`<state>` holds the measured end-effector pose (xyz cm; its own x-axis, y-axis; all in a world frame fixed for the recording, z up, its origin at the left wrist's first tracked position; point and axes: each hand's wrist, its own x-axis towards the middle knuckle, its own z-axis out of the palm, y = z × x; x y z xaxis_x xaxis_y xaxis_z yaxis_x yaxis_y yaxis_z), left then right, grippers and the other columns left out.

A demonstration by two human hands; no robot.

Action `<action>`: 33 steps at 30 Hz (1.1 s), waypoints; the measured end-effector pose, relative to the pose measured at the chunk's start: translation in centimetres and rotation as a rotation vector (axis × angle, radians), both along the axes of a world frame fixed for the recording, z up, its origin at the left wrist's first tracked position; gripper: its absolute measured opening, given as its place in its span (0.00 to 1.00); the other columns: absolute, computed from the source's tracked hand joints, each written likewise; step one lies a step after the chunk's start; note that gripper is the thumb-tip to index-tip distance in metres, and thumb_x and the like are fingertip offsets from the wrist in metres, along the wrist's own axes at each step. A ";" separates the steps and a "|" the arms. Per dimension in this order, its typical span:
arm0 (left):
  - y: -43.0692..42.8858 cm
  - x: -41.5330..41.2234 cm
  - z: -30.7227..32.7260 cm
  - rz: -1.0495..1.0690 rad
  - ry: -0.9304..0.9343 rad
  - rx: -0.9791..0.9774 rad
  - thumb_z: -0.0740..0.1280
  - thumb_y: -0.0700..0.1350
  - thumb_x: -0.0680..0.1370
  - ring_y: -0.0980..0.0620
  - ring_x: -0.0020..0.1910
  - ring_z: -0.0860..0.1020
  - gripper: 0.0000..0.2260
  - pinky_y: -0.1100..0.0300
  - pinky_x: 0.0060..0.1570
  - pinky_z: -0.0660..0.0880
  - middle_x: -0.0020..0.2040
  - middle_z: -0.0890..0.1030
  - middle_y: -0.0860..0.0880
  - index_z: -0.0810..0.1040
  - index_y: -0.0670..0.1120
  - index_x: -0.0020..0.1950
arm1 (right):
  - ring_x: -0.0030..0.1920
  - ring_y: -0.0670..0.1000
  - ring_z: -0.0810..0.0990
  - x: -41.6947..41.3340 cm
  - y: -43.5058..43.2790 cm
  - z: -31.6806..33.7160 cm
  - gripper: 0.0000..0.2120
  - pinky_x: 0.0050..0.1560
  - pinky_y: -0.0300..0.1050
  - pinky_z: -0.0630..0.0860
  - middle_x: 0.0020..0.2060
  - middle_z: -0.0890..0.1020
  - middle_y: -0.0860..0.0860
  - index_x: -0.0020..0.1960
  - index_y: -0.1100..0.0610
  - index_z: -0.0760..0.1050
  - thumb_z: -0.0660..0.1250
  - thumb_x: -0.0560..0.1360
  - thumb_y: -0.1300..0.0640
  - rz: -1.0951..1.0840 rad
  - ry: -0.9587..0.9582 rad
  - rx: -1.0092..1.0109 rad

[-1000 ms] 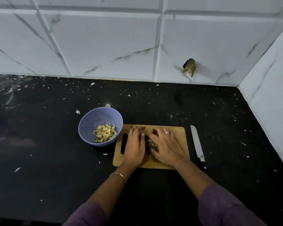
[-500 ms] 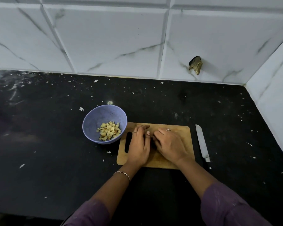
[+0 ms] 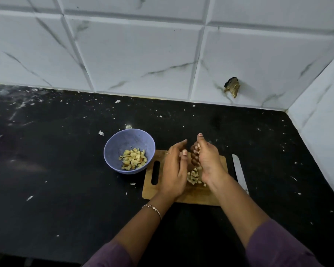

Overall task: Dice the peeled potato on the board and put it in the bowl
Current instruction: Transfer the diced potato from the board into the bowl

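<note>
A black desk, flecked with pale scraps, runs below a white marble-veined tiled wall. Left of centre stands a lavender bowl, upright, with a heap of yellow potato cubes lying in its bottom toward the 5 o'clock side. The bowl's rim just meets the far left corner of a wooden cutting board, so the bowl sits at the board's 10 o'clock. The board lies flat on the desk, and its handle slot runs along its left edge.

Over the board's middle the left hand stands on its edge, palm turned toward 3 o'clock, fingers gently curved and together. It cups the pile from the left rather than clenching. It wears a ring on one finger and a bracelet at the wrist.

Between the two palms lie the loose potato dice, a small heap of them resting on the board.

The right hand faces the left one from the 3 o'clock side, raised, its fingers curled inward around several of the dice, with pale pieces showing between the knuckles.

At the board's 3 o'clock a knife lies flat on the desk, just beside the board's edge, its tip pointing toward 12 o'clock and its handle end hidden by the right forearm. At about 1 o'clock on the wall is a dark chipped hole in a tile.
</note>
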<state>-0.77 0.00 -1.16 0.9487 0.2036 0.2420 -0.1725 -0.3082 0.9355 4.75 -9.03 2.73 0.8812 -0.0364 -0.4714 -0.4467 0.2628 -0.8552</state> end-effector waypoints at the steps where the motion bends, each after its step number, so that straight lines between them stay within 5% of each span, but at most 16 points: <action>1: -0.3 0.1 0.8 -0.004 -0.029 -0.035 0.53 0.54 0.83 0.63 0.66 0.71 0.20 0.66 0.64 0.69 0.67 0.74 0.55 0.70 0.49 0.72 | 0.32 0.50 0.79 -0.2 0.4 0.7 0.22 0.41 0.45 0.76 0.28 0.77 0.51 0.32 0.54 0.74 0.62 0.81 0.45 -0.005 0.063 0.126; 7: 0.7 0.9 4.2 0.033 -0.090 -0.143 0.59 0.51 0.82 0.64 0.67 0.69 0.20 0.71 0.64 0.66 0.68 0.73 0.53 0.69 0.48 0.73 | 0.41 0.49 0.84 -1.5 4.4 3.3 0.16 0.45 0.41 0.79 0.38 0.83 0.53 0.48 0.58 0.78 0.57 0.83 0.49 0.087 0.102 0.540; 11: 3.6 1.9 5.5 0.161 -0.139 -0.140 0.63 0.48 0.80 0.62 0.64 0.74 0.14 0.62 0.64 0.71 0.62 0.79 0.56 0.79 0.52 0.64 | 0.46 0.47 0.78 -1.3 7.7 4.4 0.13 0.43 0.36 0.79 0.43 0.78 0.50 0.50 0.55 0.74 0.53 0.84 0.52 0.162 0.125 0.631; 13: 5.3 2.4 5.7 0.234 -0.160 -0.134 0.61 0.47 0.81 0.60 0.63 0.76 0.12 0.58 0.64 0.73 0.61 0.80 0.56 0.81 0.51 0.60 | 0.51 0.47 0.78 -1.1 9.5 4.8 0.10 0.51 0.36 0.78 0.46 0.77 0.49 0.51 0.54 0.74 0.55 0.83 0.52 0.223 0.180 0.593; 17: 9.0 3.1 5.2 0.384 -0.114 -0.090 0.61 0.43 0.81 0.63 0.58 0.77 0.12 0.62 0.58 0.74 0.56 0.82 0.57 0.81 0.52 0.58 | 0.53 0.49 0.82 -0.9 12.7 4.1 0.12 0.54 0.42 0.79 0.46 0.84 0.53 0.54 0.60 0.79 0.60 0.81 0.55 0.294 0.249 0.627; 21: 12.0 3.4 3.6 0.418 -0.031 -0.107 0.59 0.44 0.82 0.63 0.55 0.78 0.12 0.59 0.57 0.76 0.53 0.82 0.58 0.81 0.53 0.57 | 0.59 0.52 0.81 -0.6 14.5 3.4 0.13 0.66 0.46 0.73 0.51 0.85 0.55 0.57 0.61 0.80 0.60 0.82 0.54 0.364 0.253 0.545; 26: 13.9 3.4 2.8 0.404 -0.045 -0.289 0.56 0.52 0.82 0.58 0.56 0.80 0.17 0.59 0.58 0.76 0.53 0.84 0.53 0.82 0.48 0.56 | 0.58 0.54 0.81 0.7 15.9 2.6 0.16 0.67 0.48 0.72 0.56 0.83 0.57 0.59 0.62 0.79 0.58 0.82 0.55 0.438 0.317 0.465; 30: 15.6 3.1 2.2 0.457 -0.031 -0.349 0.52 0.55 0.84 0.57 0.56 0.80 0.22 0.58 0.59 0.75 0.53 0.84 0.52 0.82 0.46 0.57 | 0.51 0.56 0.82 1.6 16.0 2.0 0.17 0.57 0.52 0.76 0.49 0.84 0.58 0.51 0.59 0.81 0.58 0.81 0.50 0.530 0.283 0.176; 33: 16.4 3.0 1.8 0.465 -0.020 -0.336 0.51 0.54 0.84 0.56 0.56 0.80 0.22 0.53 0.61 0.75 0.53 0.84 0.52 0.82 0.45 0.56 | 0.54 0.58 0.82 1.9 16.1 1.0 0.17 0.62 0.57 0.75 0.49 0.85 0.58 0.48 0.55 0.81 0.58 0.82 0.47 0.551 0.184 -0.078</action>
<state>2.21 16.36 0.60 0.7372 0.6669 0.1087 -0.1086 -0.0418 0.9932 6.63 7.06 3.71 0.6841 0.3633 -0.6324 -0.6424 -0.1104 -0.7584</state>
